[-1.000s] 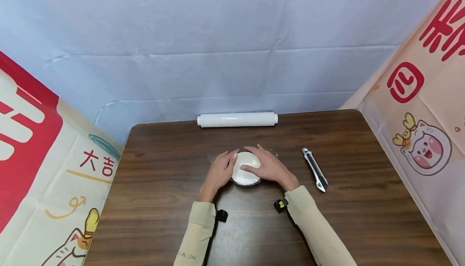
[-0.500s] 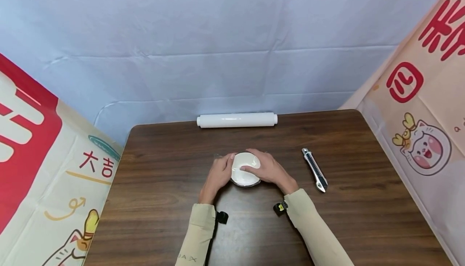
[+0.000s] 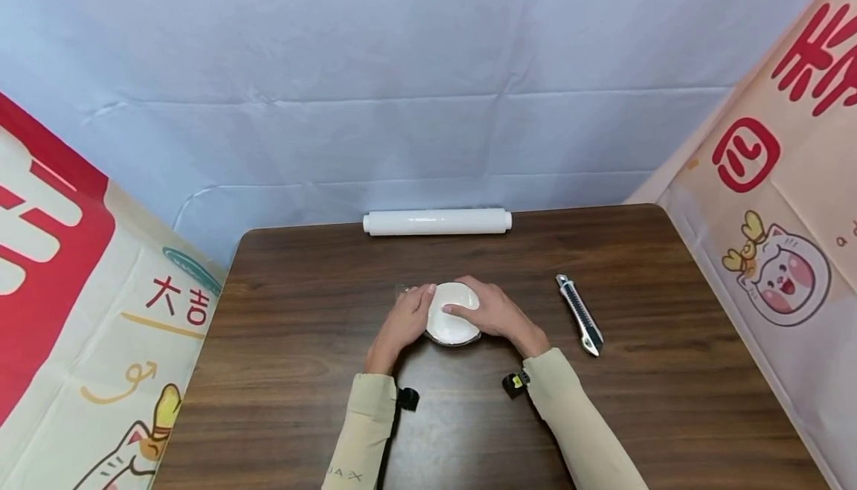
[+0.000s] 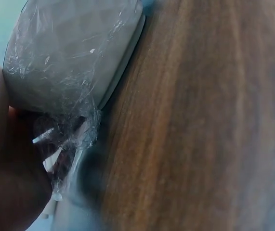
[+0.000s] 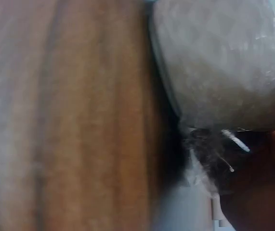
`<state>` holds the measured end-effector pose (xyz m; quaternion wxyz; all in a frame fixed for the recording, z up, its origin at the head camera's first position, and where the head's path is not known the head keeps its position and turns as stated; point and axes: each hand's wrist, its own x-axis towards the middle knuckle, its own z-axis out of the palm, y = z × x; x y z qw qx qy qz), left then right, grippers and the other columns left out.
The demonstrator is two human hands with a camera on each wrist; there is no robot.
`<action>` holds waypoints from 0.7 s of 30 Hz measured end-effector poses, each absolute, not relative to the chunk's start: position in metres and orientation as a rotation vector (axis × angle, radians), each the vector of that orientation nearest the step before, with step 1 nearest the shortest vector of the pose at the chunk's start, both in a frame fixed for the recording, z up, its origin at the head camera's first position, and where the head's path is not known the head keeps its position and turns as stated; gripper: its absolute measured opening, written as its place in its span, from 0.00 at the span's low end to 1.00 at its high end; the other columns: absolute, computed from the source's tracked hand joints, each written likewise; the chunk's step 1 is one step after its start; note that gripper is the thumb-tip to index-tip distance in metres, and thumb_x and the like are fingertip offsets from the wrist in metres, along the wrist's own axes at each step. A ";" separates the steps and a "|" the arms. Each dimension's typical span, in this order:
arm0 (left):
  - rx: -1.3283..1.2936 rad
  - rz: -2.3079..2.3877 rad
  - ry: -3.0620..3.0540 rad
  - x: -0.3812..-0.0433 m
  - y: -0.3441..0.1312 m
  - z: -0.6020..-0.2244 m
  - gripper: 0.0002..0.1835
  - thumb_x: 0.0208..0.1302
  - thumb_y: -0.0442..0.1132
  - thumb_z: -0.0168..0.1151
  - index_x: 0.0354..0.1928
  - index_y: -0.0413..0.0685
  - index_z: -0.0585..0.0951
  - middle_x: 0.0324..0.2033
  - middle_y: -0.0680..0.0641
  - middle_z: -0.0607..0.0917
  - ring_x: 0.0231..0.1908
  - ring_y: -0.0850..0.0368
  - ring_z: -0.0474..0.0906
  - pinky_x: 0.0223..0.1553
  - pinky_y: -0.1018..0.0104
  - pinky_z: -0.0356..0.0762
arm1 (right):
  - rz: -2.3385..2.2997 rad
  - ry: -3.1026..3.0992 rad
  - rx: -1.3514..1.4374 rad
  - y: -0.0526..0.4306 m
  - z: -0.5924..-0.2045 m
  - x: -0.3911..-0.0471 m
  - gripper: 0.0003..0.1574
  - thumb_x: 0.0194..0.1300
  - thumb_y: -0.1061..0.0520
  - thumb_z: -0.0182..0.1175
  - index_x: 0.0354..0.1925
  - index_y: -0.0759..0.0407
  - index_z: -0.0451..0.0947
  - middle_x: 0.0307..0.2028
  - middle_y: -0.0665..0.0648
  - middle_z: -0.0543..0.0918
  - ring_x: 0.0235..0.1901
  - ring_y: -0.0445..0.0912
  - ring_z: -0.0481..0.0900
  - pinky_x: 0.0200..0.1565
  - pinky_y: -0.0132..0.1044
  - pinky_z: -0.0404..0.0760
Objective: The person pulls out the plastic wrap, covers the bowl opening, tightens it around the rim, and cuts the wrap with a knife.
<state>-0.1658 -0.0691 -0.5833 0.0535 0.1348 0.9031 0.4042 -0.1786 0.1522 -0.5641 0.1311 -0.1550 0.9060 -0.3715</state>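
A white bowl (image 3: 454, 323) wrapped in clear cling film stands on the table between both hands. Diamond-pattern relief shows on its wall in the left wrist view, with the cling film (image 4: 74, 91) clinging in creases and bunched low at the side. My left hand (image 3: 404, 320) holds the bowl's left side, thumb along the top edge. From the right, my right hand (image 3: 498, 311) grips it with the thumb laid over the top. The far fingers of both hands are hidden behind the bowl in the head view.
A white roll of cling film (image 3: 437, 222) lies along the far edge of the brown wooden table (image 3: 301, 401). To the right lies a utility knife (image 3: 579, 315). Printed cloths hang at both sides, with a pale cloth behind.
Both hands have drawn in close round the bowl, fingers lower on its far side. The loose film that stuck out left and right is now mostly tucked in.
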 end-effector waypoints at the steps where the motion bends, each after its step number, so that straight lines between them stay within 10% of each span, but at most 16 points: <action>1: 0.411 1.225 2.740 -0.166 -0.069 -0.582 0.28 0.87 0.54 0.35 0.62 0.45 0.82 0.54 0.42 0.88 0.59 0.43 0.80 0.70 0.43 0.69 | -1.074 2.624 -0.442 0.152 -0.563 -0.179 0.42 0.67 0.27 0.65 0.69 0.46 0.75 0.61 0.55 0.85 0.60 0.55 0.84 0.61 0.57 0.80; 15: 0.460 1.318 2.692 -0.172 -0.070 -0.597 0.34 0.85 0.62 0.30 0.60 0.50 0.82 0.55 0.44 0.89 0.60 0.42 0.81 0.66 0.40 0.67 | -1.077 2.610 -0.399 0.151 -0.567 -0.180 0.34 0.68 0.25 0.63 0.62 0.40 0.79 0.54 0.49 0.88 0.51 0.47 0.85 0.55 0.49 0.82; 21: 0.442 1.344 2.660 -0.168 -0.071 -0.595 0.34 0.85 0.62 0.30 0.69 0.50 0.78 0.65 0.42 0.84 0.67 0.39 0.76 0.71 0.38 0.60 | -1.126 2.582 -0.411 0.150 -0.567 -0.177 0.40 0.68 0.29 0.65 0.72 0.40 0.73 0.68 0.53 0.81 0.67 0.55 0.79 0.66 0.59 0.77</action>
